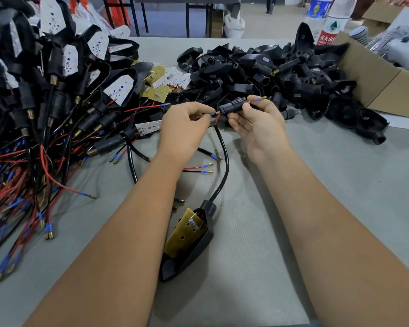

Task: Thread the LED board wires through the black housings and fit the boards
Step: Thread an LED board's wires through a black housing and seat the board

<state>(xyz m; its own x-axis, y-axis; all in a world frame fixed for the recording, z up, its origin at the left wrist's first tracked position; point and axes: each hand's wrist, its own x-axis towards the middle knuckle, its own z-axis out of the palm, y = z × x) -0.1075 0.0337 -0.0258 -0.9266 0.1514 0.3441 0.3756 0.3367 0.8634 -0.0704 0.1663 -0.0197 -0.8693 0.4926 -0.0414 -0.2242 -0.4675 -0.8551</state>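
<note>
My right hand (257, 123) grips a small black stem piece (232, 106) above the table's middle. A red wire with a blue-sleeved brass tip (257, 99) sticks out of its right end. My left hand (184, 121) pinches a second blue-sleeved wire tip (213, 114) at the piece's left opening. From there a black cable (224, 161) loops down to a black housing (191, 246) lying near me. A yellow-backed LED board (184, 232) sits tilted in that housing.
A heap of wired housings with white LED boards (57, 90) fills the left. A pile of empty black housings (281, 74) lies at the back right beside a cardboard box (376, 81). Loose boards (165, 86) and two bottles (326, 17) stand behind.
</note>
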